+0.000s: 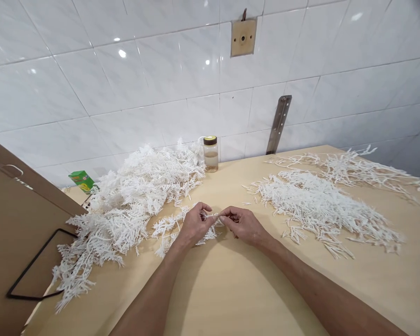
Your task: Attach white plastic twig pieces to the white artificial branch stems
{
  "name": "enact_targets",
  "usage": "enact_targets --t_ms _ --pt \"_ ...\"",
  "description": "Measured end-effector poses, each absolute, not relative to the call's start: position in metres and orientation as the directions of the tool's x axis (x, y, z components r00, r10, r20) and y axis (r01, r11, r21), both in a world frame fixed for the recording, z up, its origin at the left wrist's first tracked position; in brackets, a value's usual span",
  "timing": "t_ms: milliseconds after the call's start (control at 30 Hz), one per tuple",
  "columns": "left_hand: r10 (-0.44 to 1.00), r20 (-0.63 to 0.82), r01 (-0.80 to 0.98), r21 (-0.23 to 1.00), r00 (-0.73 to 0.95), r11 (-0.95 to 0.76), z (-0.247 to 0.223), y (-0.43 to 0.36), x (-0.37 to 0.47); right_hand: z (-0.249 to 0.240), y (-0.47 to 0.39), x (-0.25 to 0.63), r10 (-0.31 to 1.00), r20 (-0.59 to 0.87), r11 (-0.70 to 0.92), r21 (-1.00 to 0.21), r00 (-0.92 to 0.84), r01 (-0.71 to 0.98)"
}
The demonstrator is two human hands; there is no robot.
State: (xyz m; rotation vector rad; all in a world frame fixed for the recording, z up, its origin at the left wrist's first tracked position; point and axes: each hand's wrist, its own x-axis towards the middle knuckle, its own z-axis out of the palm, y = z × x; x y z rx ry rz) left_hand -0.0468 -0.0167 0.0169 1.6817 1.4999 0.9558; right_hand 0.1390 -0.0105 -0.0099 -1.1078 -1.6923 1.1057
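Both hands meet over the middle of the table, fingertips almost touching. My left hand [195, 225] pinches a thin white artificial foliage sprig [210, 215]. From the other side, the thumb and fingers of my right hand [243, 225] close on the sprig's end. Beneath and left of the hands lies a white branch [166, 226] with feathery leaves, partly hidden by my left hand. A big heap of white leafy branches [136, 186] spreads over the left side. On the right is a flatter pile of small white sprigs [322, 203].
Bare white stems [357, 168] lie at the table's back right. A lidded jar of liquid [210, 156] stands near the tiled wall. At left are a cardboard box [24, 224], a black wire frame [31, 270] and a green carton [82, 181]. A metal strip [279, 123] leans against the wall.
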Motion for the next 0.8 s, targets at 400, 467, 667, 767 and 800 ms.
enact_targets --t_ms 400,467,667,767,800 --pt "0.989 0.126 0.532 0.834 0.08 -0.149 0.02 -0.019 -0.047 -0.013 -0.006 0.139 0.969 0.193 0.217 -0.964 -0.155 0.155" --pt "0.993 0.1 0.514 0.85 0.061 -0.118 0.02 -0.018 -0.047 -0.011 -0.006 0.139 0.966 0.228 0.246 -0.954 -0.12 0.17" --pt "0.994 0.082 0.503 0.857 0.074 -0.108 0.018 -0.017 -0.048 -0.003 -0.01 0.14 0.938 0.334 0.346 -0.912 -0.089 0.22" --pt "0.994 0.081 0.514 0.851 0.078 -0.11 0.017 -0.017 -0.048 0.0 -0.012 0.139 0.927 0.365 0.376 -0.892 -0.089 0.25" --pt "0.993 0.087 0.519 0.847 0.078 -0.115 0.018 -0.018 -0.048 0.001 -0.012 0.139 0.923 0.373 0.384 -0.886 -0.092 0.261"
